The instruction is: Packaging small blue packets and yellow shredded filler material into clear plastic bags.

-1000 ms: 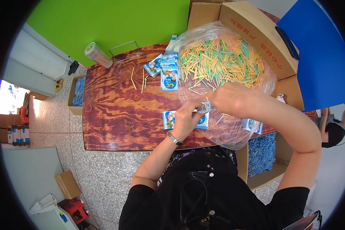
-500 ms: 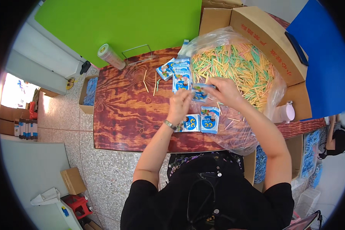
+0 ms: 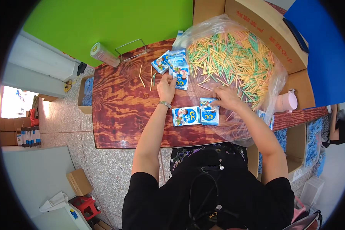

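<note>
Left hand (image 3: 166,88): centre of the frame, at the left edge of the upper packet (image 3: 181,74); fingers bent and close together, grip on the packet cannot be told.

Right hand (image 3: 227,97): right of centre; thumb and forefinger apart, thumb over the top right corner of the upright packet (image 3: 209,115), nothing seen between them.

Upright packet: blue and white, flat on the counter (image 3: 119,111), just right of the sideways packet (image 3: 186,116), a like item. Upper packet: against the lower side of a packet pile (image 3: 176,57), upper centre.

Heap of thin sticks (image 3: 230,57): yellow, green and pink; upper right, on clear plastic film (image 3: 234,132), which spreads down beneath the right hand.

Cardboard box (image 3: 272,32): open-fronted, its walls closing off the heap above and at right. Blue board (image 3: 326,57): behind it, at the right.

Pink mug (image 3: 287,101): right of the film, near the box.

Cylindrical tub (image 3: 104,55) and wire stand (image 3: 130,48): upper left, before a green panel (image 3: 111,23).

Loose sticks (image 3: 142,76): left of the left hand. Rubber bands, two (image 3: 145,95): left part of the counter.
</note>
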`<state>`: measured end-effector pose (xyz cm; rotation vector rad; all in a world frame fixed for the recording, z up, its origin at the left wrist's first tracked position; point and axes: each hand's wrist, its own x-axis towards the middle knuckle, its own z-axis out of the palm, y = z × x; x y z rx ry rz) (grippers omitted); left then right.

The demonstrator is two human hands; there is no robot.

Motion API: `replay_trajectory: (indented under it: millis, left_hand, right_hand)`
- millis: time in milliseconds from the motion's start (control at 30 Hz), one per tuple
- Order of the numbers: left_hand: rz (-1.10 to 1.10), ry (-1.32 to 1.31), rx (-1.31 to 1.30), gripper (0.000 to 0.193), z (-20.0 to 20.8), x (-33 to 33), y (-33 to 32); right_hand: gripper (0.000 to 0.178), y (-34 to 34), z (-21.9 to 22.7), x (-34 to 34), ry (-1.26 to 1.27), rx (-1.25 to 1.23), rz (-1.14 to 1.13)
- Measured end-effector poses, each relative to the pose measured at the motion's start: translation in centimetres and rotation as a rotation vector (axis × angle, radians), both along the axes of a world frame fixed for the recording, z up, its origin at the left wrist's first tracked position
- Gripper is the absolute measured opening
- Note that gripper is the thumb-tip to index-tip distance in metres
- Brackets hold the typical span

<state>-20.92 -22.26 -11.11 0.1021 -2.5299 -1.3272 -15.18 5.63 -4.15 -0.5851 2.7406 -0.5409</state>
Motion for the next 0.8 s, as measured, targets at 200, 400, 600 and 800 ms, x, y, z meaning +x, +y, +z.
replay_trajectory:
  millis: [200,400,600,800]
  left_hand:
    - [0.015,0.259,-0.27,0.025,3.2,2.6,0.9]
    - [-0.327,0.175,-0.073,0.034,5.9,9.4,5.6]
    - [-0.437,0.103,-0.035,0.034,7.3,11.6,8.5]
    - [-0.467,-0.217,0.468,0.025,4.0,11.0,9.0]
  right_hand:
    - [0.024,0.1,-1.6,0.5,0.018,-0.041,0.038]
    - [0.017,0.7,-0.9,2.1,0.333,-0.116,0.059]
    - [0.018,1.8,2.3,2.5,0.393,-0.392,0.104]
    - [0.022,0.9,5.0,3.8,-0.136,-0.648,-0.173]
